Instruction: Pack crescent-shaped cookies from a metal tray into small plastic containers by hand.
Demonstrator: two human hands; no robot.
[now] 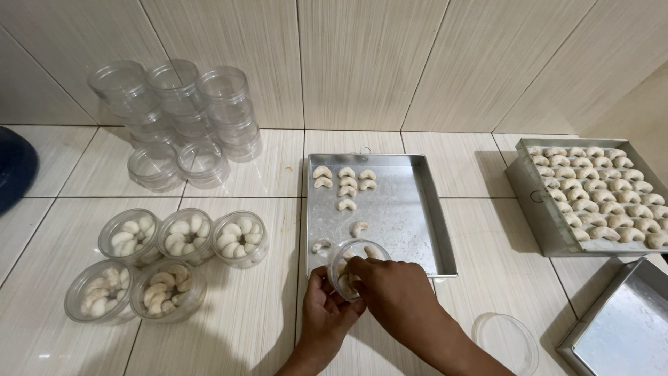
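left hand (pixel 325 306) grips clear jar (pixel 351 268) | right hand (pixel 393 292) fingertips pinched inside jar | over metal tray (pixel 410 223) with crescent cookies (pixel 346 182)

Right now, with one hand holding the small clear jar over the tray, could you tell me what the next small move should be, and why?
Probably lift the right hand out of the clear jar and pick another crescent cookie from the metal tray. The left hand steadies the jar, which looks only partly filled, and loose cookies lie close by.
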